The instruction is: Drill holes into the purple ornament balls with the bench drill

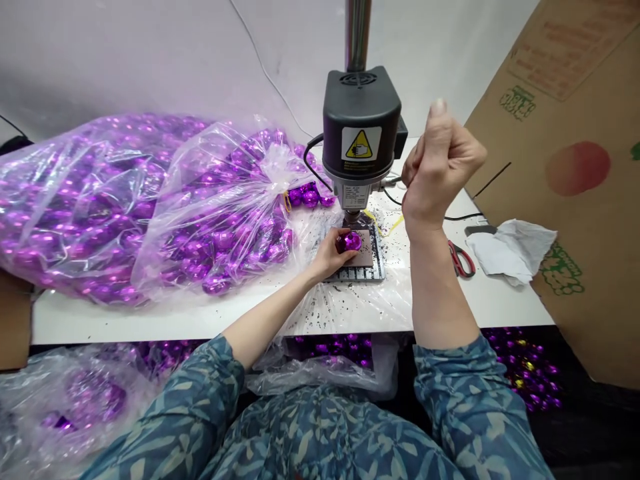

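A shiny purple ball (353,241) rests on a brownish square board (366,257) at the base of a small drill press (361,127). My left hand (332,255) has its thumb and fingers closed around the ball from the left, directly under the drill's chuck (352,217). Raised at the right of the motor housing, my right hand (440,163) is wrapped around the press's feed handle (393,181). Most of that handle is hidden by the fist. Dark chips lie scattered over the slotted metal base (379,272) and around it.
Large clear bags of purple balls (100,213) fill the table's left side. Red-handled scissors (461,260) and crumpled white paper (515,250) lie right of the press. A cardboard box (575,173) stands at far right. Below the table edge is an open plastic bag (320,383).
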`<state>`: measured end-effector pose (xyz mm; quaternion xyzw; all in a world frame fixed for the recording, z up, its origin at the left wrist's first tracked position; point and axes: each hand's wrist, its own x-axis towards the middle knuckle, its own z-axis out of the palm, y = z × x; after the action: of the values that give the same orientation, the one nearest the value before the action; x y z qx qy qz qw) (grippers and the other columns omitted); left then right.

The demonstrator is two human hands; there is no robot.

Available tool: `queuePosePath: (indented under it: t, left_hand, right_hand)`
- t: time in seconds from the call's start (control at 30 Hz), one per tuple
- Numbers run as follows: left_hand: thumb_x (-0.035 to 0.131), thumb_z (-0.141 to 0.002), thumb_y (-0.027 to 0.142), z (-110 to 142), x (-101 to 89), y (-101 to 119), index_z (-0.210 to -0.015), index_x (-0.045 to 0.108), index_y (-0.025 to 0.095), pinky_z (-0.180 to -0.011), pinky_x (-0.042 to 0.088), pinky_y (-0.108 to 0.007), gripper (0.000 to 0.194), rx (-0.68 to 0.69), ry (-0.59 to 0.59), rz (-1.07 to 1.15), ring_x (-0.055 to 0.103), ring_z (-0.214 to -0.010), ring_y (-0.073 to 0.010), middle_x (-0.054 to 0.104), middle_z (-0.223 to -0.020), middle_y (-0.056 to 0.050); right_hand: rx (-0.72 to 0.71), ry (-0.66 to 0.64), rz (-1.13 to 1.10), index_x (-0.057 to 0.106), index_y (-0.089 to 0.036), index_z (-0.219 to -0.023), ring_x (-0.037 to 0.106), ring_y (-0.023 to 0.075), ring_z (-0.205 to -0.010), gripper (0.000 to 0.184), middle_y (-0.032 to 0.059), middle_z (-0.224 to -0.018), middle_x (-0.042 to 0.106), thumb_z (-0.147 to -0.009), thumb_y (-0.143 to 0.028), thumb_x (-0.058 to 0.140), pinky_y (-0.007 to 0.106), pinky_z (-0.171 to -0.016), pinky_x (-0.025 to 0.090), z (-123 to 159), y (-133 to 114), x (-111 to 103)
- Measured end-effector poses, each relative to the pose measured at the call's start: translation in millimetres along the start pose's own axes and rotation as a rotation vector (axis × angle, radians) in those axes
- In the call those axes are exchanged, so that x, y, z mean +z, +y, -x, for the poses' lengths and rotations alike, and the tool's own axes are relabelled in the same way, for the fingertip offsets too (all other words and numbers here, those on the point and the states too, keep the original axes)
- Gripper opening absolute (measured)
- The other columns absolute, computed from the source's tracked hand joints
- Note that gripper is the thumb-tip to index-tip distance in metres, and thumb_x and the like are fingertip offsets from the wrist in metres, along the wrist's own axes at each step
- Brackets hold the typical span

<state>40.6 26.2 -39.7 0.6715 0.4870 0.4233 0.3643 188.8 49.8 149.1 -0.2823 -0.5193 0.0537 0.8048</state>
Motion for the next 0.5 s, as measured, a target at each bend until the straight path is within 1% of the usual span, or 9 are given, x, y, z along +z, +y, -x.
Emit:
queuePosePath:
  t: [0.07,0.13,0.27,0.37,0.43,0.5]
  left_hand:
    - [0.091,-0.08,0.02,-1.0,1.7,-2.7,-0.128,0.063,0.018,-0.086,0.062,-0.039,0.055,0.009,0.009,-0.002,0.071,-0.099,-0.0233,0.072,-0.11,-0.008]
    - [0.091,-0.08,0.02,-2.4,3.9,-5.7,-0.127,0.063,0.018,-0.087,0.061,-0.039,0.055,0.02,0.019,-0.002,0.071,-0.1,-0.0232,0.072,-0.111,-0.008]
    - [0.091,-0.079,0.019,-4.1,6.4,-8.2,-0.127,0.063,0.018,-0.088,0.06,-0.038,0.056,0.026,0.029,-0.012,0.07,-0.099,-0.0223,0.071,-0.112,-0.008]
    - [0.09,-0.08,0.019,-3.5,5.6,-6.0,-0.127,0.063,0.017,-0.087,0.06,-0.039,0.055,0.023,0.021,-0.027,0.07,-0.098,-0.0225,0.072,-0.111,-0.008]
    - [0.09,-0.08,0.018,-3.0,5.0,-4.6,-0.127,0.063,0.017,-0.087,0.06,-0.038,0.054,0.023,0.019,-0.03,0.069,-0.098,-0.0224,0.071,-0.111,-0.007]
    - [0.09,-0.08,0.018,-2.8,5.1,-4.6,-0.126,0.062,0.016,-0.086,0.06,-0.038,0.054,0.024,0.022,-0.029,0.069,-0.097,-0.0218,0.071,-0.11,-0.007]
  right_hand:
    - [0.019,-0.028,0.07,0.023,-0.027,-0.053,0.028,0.0068,-0.042,0.07,-0.0057,-0.043,0.025,-0.089,-0.085,0.038,0.032,-0.047,0.033,-7.2,4.5,3.4]
    - [0.044,-0.05,0.099,0.023,-0.027,-0.055,0.029,0.0079,-0.043,0.069,-0.005,-0.044,0.027,-0.089,-0.086,0.036,0.033,-0.05,0.036,-8.6,8.0,3.6]
    - [0.048,-0.012,0.012,0.026,-0.028,-0.054,0.028,0.0086,-0.042,0.07,-0.0053,-0.044,0.028,-0.085,-0.089,0.044,0.035,-0.05,0.035,-5.5,6.9,3.1]
    - [0.038,0.008,0.016,0.026,-0.027,-0.054,0.027,0.0084,-0.041,0.072,-0.0063,-0.043,0.025,-0.087,-0.089,0.043,0.035,-0.051,0.038,1.1,1.6,1.6]
    - [0.025,0.034,0.007,0.027,-0.026,-0.053,0.027,0.0077,-0.039,0.071,-0.0066,-0.043,0.026,-0.092,-0.082,0.048,0.034,-0.049,0.035,9.6,-1.9,-2.3]
    - [-0.003,0.053,-0.036,0.03,-0.024,-0.051,0.028,0.0064,-0.037,0.07,-0.007,-0.042,0.028,-0.097,-0.071,0.055,0.032,-0.045,0.028,20.3,-4.2,-8.3]
